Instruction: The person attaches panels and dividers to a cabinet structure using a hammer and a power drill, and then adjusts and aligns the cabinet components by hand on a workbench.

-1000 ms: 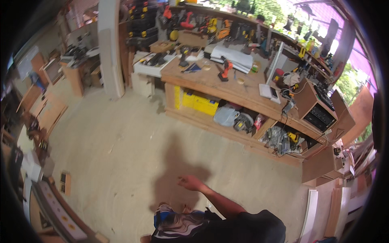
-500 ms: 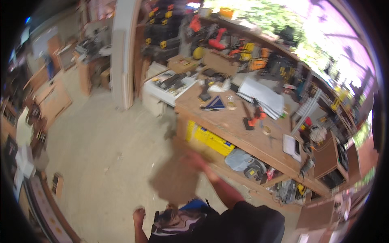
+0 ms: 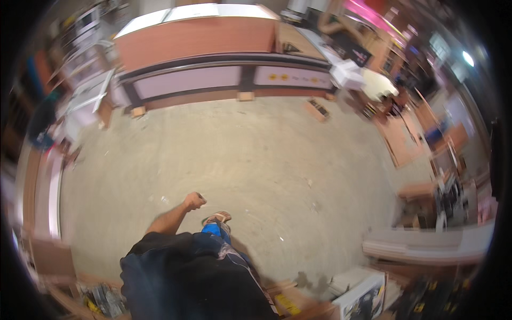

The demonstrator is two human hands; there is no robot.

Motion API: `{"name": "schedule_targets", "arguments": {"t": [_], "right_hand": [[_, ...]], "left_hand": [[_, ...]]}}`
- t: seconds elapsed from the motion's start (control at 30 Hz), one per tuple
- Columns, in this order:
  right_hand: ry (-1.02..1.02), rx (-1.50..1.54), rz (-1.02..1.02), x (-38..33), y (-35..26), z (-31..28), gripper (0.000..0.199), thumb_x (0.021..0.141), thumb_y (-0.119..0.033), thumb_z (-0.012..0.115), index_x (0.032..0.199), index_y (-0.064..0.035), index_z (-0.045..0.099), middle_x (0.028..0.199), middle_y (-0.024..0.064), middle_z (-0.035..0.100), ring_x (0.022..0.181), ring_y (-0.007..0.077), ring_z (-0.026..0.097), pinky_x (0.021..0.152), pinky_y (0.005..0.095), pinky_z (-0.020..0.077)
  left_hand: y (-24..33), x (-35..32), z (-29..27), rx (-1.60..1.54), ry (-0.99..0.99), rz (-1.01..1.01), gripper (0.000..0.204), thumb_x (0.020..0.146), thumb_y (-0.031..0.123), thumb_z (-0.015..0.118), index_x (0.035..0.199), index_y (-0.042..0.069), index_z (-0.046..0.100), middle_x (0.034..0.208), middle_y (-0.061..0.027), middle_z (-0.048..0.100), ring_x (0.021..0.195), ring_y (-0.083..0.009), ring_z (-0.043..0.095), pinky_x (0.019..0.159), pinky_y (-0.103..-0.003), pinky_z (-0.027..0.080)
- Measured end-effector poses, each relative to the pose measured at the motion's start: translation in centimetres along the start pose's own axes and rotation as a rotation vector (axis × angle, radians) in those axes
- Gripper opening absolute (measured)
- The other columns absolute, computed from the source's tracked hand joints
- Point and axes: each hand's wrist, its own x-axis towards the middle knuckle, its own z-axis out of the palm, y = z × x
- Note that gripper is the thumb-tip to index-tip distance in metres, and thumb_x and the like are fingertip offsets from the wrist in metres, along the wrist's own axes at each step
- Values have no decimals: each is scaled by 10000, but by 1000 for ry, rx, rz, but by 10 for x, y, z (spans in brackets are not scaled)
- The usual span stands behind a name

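Observation:
My left hand [image 3: 194,200] hangs out in front of my body, over the bare concrete floor [image 3: 234,154]. Its fingers are curled closed, and I cannot make out what, if anything, is in them. It touches nothing around it; my sandalled foot [image 3: 217,216] shows just beside it on the floor. My right hand is out of sight, hidden past my dark shirt [image 3: 192,277].
Across the far side stands a long dark-framed cabinet [image 3: 192,82], with a reddish-brown panel box [image 3: 197,37] above it. Small wood blocks [image 3: 245,96] lie at its foot. Another person [image 3: 45,122] is at far left. Stacked boards [image 3: 426,245] are at right.
My view has swung from the workbench with drills round to the long cabinet. My right hand, stretched out near the bench before, has left the view. The left hand stays closed.

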Motion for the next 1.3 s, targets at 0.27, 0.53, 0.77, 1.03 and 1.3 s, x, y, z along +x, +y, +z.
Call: {"name": "schedule_targets", "arguments": {"t": [0.27, 0.53, 0.77, 1.03, 1.3], "right_hand": [[31, 159, 39, 23, -53, 38, 280, 914, -284, 667, 797, -60, 546, 751, 51, 575, 671, 180, 550, 600, 381, 473], [-192, 569, 271, -94, -179, 127, 379, 892, -319, 682, 688, -56, 500, 680, 62, 537, 618, 196, 521, 564, 405, 453], [-968, 694, 555, -340, -421, 242, 204, 927, -217, 690, 945, -56, 566, 715, 40, 503, 565, 172, 497, 446, 362, 426], [-1555, 534, 10, -494, -633, 350, 135, 864, -119, 760, 906, -39, 659, 683, 54, 632, 490, 152, 586, 441, 304, 477], [-1464, 174, -842, -602, -817, 485, 383, 738, -224, 827, 1037, -3, 736, 900, 172, 763, 866, 310, 747, 802, 428, 573]], "left_hand": [[-212, -53, -55, -250, 204, -614, 221, 885, 193, 726, 985, -4, 725, 876, -136, 727, 666, -235, 693, 565, -395, 576], [-145, 91, -100, -397, 166, -140, 313, 887, 297, 708, 1046, 37, 779, 855, -143, 771, 721, -218, 750, 650, -374, 611], [34, 164, -259, -297, 214, 405, 379, 961, 293, 688, 1230, 26, 706, 1162, -192, 747, 1046, -314, 732, 949, -416, 567], [226, 293, -509, -310, 504, 689, 279, 971, 237, 669, 1155, 37, 732, 969, -163, 770, 926, -283, 755, 830, -389, 569], [413, 478, -790, -2, 888, 771, 218, 935, 237, 682, 1059, 81, 770, 1003, -152, 770, 958, -367, 731, 854, -462, 570]]}}
